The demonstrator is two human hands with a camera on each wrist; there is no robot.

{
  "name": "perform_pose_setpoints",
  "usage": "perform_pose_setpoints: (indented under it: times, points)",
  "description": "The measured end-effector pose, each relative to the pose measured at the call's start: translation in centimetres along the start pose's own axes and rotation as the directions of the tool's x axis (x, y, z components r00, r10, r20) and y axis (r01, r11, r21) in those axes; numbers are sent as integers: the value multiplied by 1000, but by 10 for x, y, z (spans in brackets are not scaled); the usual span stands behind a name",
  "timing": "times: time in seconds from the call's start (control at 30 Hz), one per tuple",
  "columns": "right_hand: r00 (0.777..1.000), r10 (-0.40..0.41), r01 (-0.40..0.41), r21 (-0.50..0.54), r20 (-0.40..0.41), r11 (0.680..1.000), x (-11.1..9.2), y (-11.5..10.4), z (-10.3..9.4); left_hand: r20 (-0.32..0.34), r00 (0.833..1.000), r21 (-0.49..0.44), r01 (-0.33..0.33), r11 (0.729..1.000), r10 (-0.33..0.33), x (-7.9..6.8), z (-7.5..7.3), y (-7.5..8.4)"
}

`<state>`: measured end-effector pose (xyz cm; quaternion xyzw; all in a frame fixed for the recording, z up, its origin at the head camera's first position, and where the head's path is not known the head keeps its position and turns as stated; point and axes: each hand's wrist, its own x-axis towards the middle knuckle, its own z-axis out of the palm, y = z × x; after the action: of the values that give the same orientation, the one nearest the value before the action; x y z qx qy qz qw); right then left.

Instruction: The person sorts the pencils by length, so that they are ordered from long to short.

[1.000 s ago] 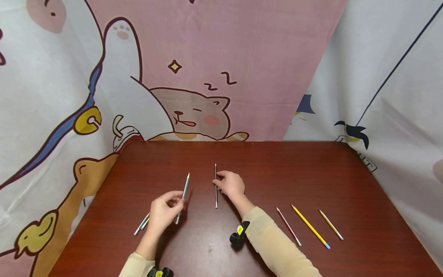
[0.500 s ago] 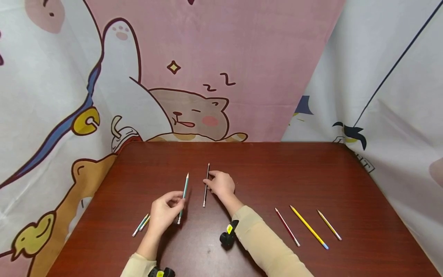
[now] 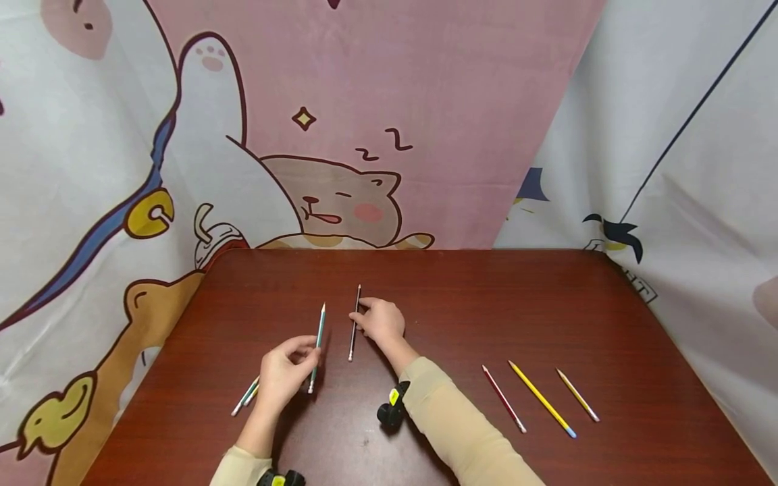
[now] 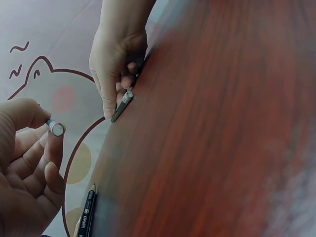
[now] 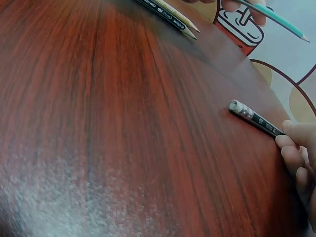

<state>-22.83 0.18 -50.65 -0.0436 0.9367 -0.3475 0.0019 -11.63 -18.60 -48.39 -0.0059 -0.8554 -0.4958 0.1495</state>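
My left hand [image 3: 286, 370] pinches a teal pencil [image 3: 319, 331] between thumb and fingers, its sharpened tip pointing away. Only that pencil's white eraser end [image 4: 57, 128] faces the left wrist view. With thumb and fingertips, my right hand [image 3: 383, 320] grips a black pencil [image 3: 353, 337] to the right of the teal one, near the table surface. In the right wrist view its white eraser end [image 5: 236, 105] sticks out from the fingers. Two pencils lie together beside my left wrist, one dark green [image 3: 243, 398] and one yellowish [image 5: 180, 17]; the forearm partly hides them in the head view.
On the right of the brown table [image 3: 462, 304] lie a red pencil [image 3: 504, 398], a yellow pencil [image 3: 542, 398] with a blue end, and a shorter yellow pencil [image 3: 577, 395]. A cartoon-printed cloth [image 3: 450, 121] hangs behind the table's far edge.
My right hand has moved left with the black pencil, toward the teal one, and the pencil has tilted slightly. My left hand has shifted slightly left, still holding the teal pencil.
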Motion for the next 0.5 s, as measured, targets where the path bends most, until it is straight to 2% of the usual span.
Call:
perform_pose_setpoints:
  times: [0.5]
  points:
    - [1000, -12, 12, 39, 16, 999, 1, 1, 1, 14, 1000, -2, -1, 1000, 1, 1, 1, 4]
